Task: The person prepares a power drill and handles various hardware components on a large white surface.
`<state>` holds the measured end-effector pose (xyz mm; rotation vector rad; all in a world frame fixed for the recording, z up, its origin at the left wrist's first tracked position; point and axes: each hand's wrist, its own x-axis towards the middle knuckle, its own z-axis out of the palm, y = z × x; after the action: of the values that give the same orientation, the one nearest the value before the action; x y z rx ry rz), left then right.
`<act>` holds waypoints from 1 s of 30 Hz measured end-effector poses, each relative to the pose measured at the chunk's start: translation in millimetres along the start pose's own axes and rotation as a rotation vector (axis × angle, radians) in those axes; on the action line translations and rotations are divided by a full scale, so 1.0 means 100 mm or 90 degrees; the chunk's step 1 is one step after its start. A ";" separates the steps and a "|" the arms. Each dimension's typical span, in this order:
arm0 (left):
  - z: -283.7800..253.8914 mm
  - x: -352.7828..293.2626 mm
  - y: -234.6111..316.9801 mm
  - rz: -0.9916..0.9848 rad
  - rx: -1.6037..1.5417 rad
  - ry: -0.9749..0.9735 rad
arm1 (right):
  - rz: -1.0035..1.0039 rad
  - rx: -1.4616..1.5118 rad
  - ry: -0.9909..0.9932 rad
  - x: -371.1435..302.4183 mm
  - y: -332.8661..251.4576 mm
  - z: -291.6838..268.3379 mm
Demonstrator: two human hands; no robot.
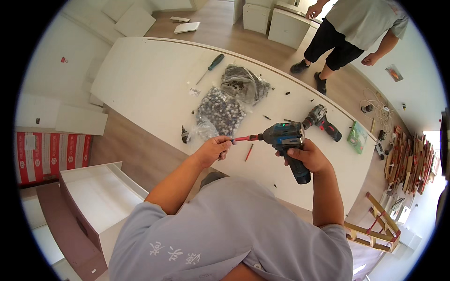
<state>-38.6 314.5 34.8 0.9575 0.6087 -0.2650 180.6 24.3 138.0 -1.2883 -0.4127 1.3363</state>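
My right hand (pixel 309 157) is wrapped round the handle of a dark blue and black cordless drill (pixel 283 134), held above the white board (pixel 150 70). A long red driver bit (pixel 247 138) sticks out of its chuck, pointing left. My left hand (pixel 214 151) pinches the bit's far tip; whether a small screw is also between the fingers is hidden. Just beyond the left hand lies a clear bag of small dark and pale fittings (pixel 220 111). Another clear bag of dark hardware (pixel 241 84) rests behind it. A thin red pencil-like stick (pixel 249 152) lies below the bit.
A second cordless drill (pixel 326 124) lies to the right, near a green packet (pixel 357 138). A screwdriver (pixel 211 68) lies at the back. Another person (pixel 349 35) stands beyond the board. Cabinet parts (pixel 93 196) stand left; wood strips (pixel 408 161) are piled right.
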 end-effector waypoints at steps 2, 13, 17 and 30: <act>-0.01 0.03 -0.02 0.012 0.035 -0.009 | 0.010 -0.012 -0.005 0.01 0.03 0.00; 0.06 0.04 -0.02 0.010 0.233 0.042 | 0.036 -0.032 0.010 0.04 0.02 -0.03; 0.11 0.00 0.05 0.019 0.246 0.039 | 0.033 -0.036 0.024 0.09 0.00 0.00; 0.05 0.11 -0.04 0.048 0.166 0.153 | 0.006 -0.093 0.106 0.67 -0.26 -0.28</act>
<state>-29.5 308.2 27.4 1.2734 0.7686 -0.1654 235.1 76.6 121.8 -1.5132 -0.3938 1.2131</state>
